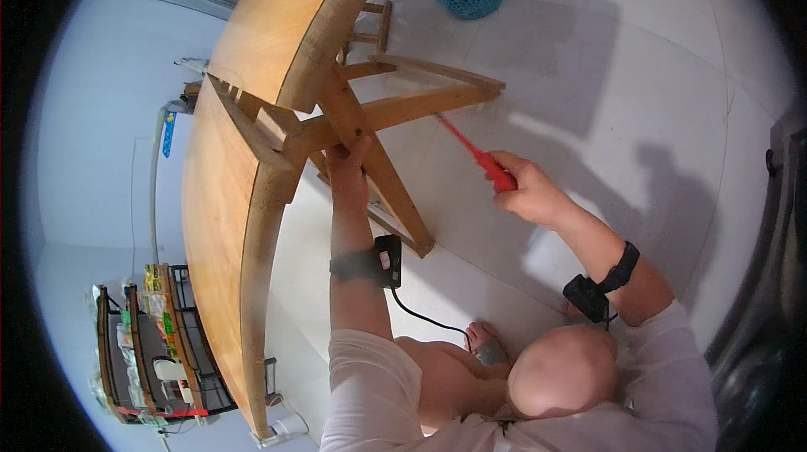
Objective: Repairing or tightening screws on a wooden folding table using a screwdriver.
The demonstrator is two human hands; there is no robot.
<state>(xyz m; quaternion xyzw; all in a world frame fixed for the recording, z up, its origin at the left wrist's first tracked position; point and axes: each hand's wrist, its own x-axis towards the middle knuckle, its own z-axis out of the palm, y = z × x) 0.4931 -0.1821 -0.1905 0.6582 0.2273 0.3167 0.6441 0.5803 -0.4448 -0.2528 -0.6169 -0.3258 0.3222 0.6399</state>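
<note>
My left arm (350, 221) reached almost straight out ahead of me, bare along the forearm, the wrist nearly in line behind the hand. My left hand (348, 170) was at the far end of that reach, its thumb lying toward the right and its other fingers partly hidden. My right arm (588, 237) came in from my right side, the bare forearm slanting forward and inward. My right hand (531, 193) was well apart from the left, its fingers curled in a grip. Lower down, one bent knee (563, 368) rose toward me, and the toes (481, 333) of one foot showed past my legs.
</note>
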